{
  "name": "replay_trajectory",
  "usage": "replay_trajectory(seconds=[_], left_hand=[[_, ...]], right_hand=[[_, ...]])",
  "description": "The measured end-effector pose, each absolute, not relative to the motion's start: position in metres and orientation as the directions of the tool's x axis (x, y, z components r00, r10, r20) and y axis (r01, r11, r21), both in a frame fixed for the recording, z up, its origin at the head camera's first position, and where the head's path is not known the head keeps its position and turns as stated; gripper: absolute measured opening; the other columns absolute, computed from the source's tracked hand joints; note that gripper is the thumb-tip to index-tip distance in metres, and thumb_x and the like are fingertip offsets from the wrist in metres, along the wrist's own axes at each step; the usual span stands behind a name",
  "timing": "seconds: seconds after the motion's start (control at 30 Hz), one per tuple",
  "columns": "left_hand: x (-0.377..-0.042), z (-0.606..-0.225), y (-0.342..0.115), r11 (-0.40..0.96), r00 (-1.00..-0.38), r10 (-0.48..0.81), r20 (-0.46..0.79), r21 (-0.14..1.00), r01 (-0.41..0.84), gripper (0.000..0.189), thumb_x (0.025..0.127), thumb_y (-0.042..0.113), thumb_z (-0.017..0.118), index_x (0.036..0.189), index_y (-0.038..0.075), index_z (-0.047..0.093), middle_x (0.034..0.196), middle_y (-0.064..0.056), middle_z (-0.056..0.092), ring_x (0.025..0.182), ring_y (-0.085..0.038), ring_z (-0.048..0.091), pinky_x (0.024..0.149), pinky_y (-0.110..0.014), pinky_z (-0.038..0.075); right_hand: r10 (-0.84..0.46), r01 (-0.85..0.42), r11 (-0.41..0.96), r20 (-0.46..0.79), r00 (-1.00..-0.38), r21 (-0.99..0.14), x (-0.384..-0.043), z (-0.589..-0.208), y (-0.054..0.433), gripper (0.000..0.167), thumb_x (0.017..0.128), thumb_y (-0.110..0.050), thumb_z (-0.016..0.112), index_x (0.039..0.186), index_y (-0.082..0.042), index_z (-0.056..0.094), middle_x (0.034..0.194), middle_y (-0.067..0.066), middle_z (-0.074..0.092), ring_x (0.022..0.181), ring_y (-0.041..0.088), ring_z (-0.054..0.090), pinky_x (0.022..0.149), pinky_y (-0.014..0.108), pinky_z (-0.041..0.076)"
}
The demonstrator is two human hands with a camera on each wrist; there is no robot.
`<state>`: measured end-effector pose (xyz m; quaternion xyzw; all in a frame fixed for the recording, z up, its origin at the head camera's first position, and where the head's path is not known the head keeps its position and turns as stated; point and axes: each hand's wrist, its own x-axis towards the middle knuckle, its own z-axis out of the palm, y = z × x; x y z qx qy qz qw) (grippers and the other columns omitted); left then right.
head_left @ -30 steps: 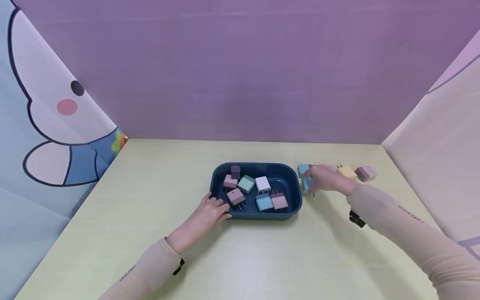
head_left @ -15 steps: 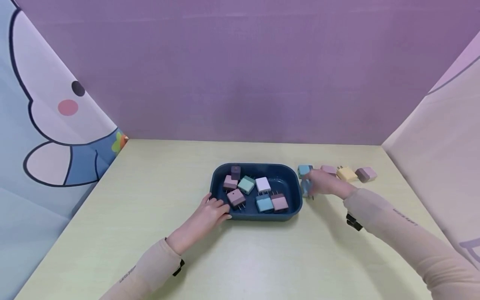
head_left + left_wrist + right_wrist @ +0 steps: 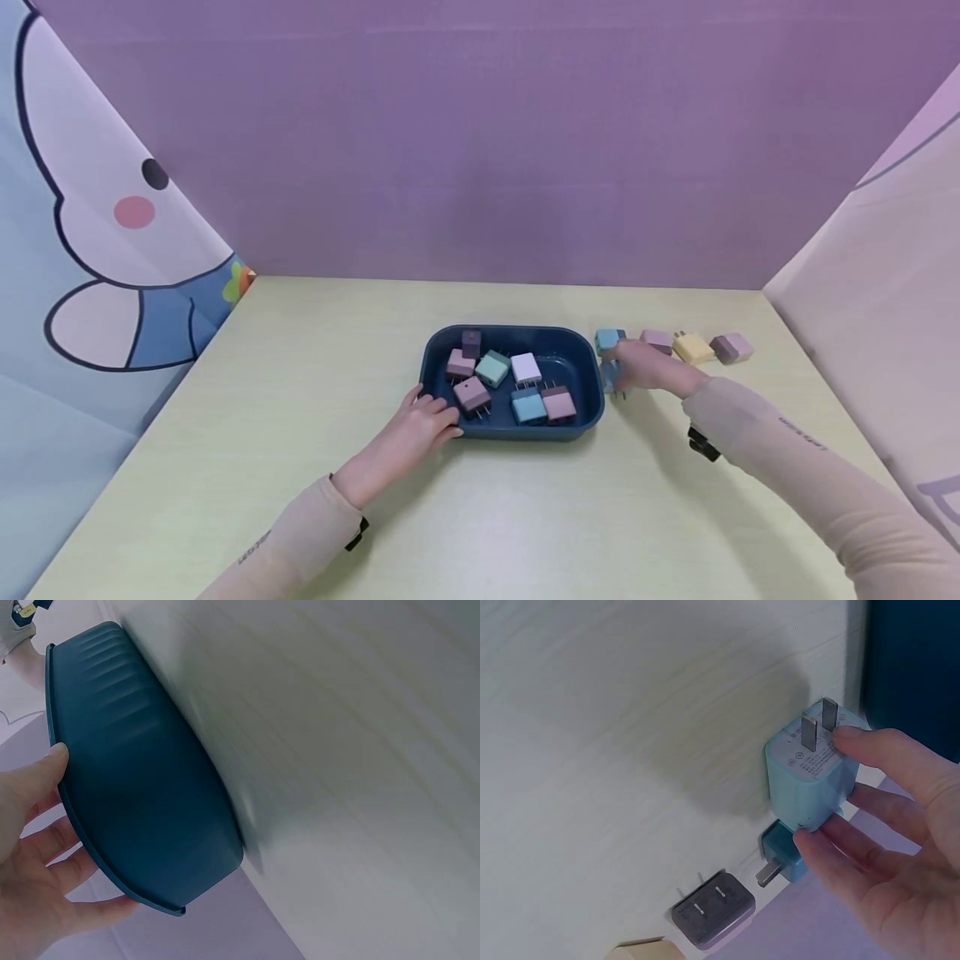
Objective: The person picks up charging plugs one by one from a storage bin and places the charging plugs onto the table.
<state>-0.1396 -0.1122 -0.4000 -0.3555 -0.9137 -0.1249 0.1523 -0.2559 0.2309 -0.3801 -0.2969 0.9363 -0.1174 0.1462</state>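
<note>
A pale yellow-green surface (image 3: pixel 525 508) with faint wood grain reaches back to a plain purple wall (image 3: pixel 510 142), lightly creased across its width. The light blue left wall (image 3: pixel 52 450) carries a large white cartoon figure (image 3: pixel 105 192) with dark outlines, a black eye (image 3: pixel 154 174), a pink cheek (image 3: pixel 135 212) and blue clothing (image 3: pixel 165 329). The right wall (image 3: pixel 885 333) is off-white, pale lilac at its top corner. Soft light leaves a mild glare (image 3: pixel 517 558) on the near part of the surface.

On the table (image 3: pixel 525 517), a tray (image 3: pixel 517 432) (chargers (image 3: pixel 492 369) inside), more chargers (image 3: pixel 693 348) rightward.
</note>
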Motion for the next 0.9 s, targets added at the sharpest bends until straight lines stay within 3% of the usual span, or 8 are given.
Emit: replay_trajectory(seconds=[0.6, 0.77, 0.9], left_hand=[[-0.139, -0.4, -0.111, 0.728, -0.717, 0.603, 0.349, 0.127, 0.674, 0.011, 0.079, 0.02, 0.066, 0.079, 0.012, 0.06, 0.073, 0.0, 0.057, 0.07, -0.017, 0.054, 0.086, -0.055, 0.038], [-0.139, -0.398, -0.111, 0.728, -0.718, 0.603, 0.348, 0.129, 0.673, 0.01, 0.079, 0.02, 0.066, 0.079, 0.011, 0.06, 0.073, 0.0, 0.057, 0.071, -0.018, 0.054, 0.086, -0.055, 0.038], [-0.139, -0.398, -0.111, 0.726, -0.716, 0.606, 0.348, 0.125, 0.676, 0.011, 0.079, 0.02, 0.066, 0.079, 0.011, 0.06, 0.073, 0.0, 0.057, 0.071, -0.018, 0.054, 0.086, -0.055, 0.038]], right_hand=[[-0.582, -0.524, 0.811, -0.267, -0.768, -0.259, -0.252, -0.368, 0.227, 0.043, 0.067, -0.001, 0.072, 0.105, 0.012, 0.057, 0.1, 0.026, 0.06, 0.087, 0.031, 0.06, 0.072, 0.038, 0.05], [-0.551, -0.521, 0.835, -0.266, -0.791, -0.179, -0.249, -0.352, 0.223, 0.042, 0.072, -0.003, 0.069, 0.109, 0.011, 0.055, 0.107, 0.026, 0.056, 0.096, 0.036, 0.055, 0.08, 0.042, 0.046], [-0.546, -0.528, 0.838, -0.258, -0.797, -0.138, -0.246, -0.34, 0.22, 0.042, 0.073, -0.002, 0.068, 0.11, 0.011, 0.054, 0.105, 0.026, 0.055, 0.095, 0.036, 0.054, 0.081, 0.043, 0.045]])
